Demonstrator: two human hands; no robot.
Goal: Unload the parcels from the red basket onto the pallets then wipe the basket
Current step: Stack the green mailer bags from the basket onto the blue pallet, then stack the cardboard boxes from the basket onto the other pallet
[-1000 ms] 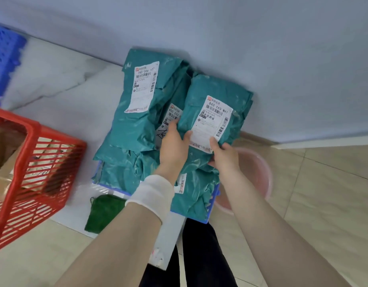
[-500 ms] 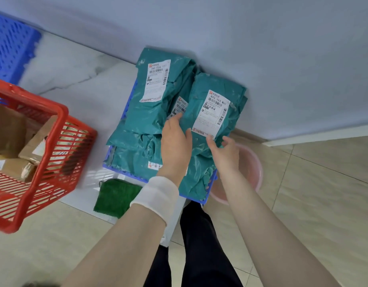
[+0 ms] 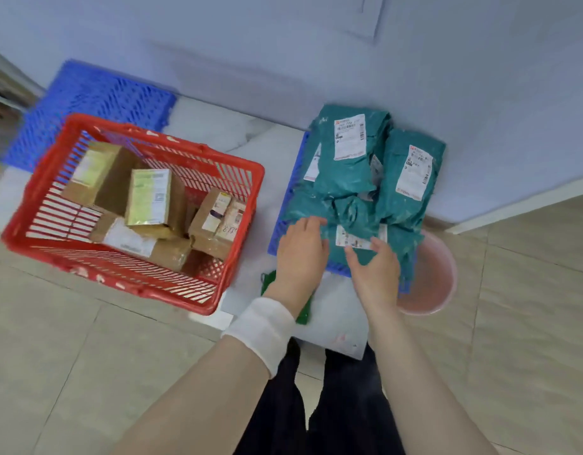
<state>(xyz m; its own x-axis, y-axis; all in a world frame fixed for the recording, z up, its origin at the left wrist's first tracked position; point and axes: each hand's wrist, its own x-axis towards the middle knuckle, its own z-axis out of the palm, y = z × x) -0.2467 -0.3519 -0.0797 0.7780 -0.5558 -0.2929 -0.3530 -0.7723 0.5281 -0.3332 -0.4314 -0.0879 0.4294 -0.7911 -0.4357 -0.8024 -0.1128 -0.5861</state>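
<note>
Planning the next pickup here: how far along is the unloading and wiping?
Done: teal mailer bags are stacked on the right blue pallet. In hand: the left hand and right hand rest on the nearest bag, apparently settling it. Left: several cardboard boxes lie in the red basket, and the green cloth lies beside the pallet, so wiping seems not begun.

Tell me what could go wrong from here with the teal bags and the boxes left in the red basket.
1. The teal bags seem to overhang the small blue pallet right above the pink basin; one could slide in once the left hand and right hand lift off.
2. The heap is uneven, so cardboard boxes from the red basket would likely tip if stacked on it; the other blue pallet looks safer.
</note>
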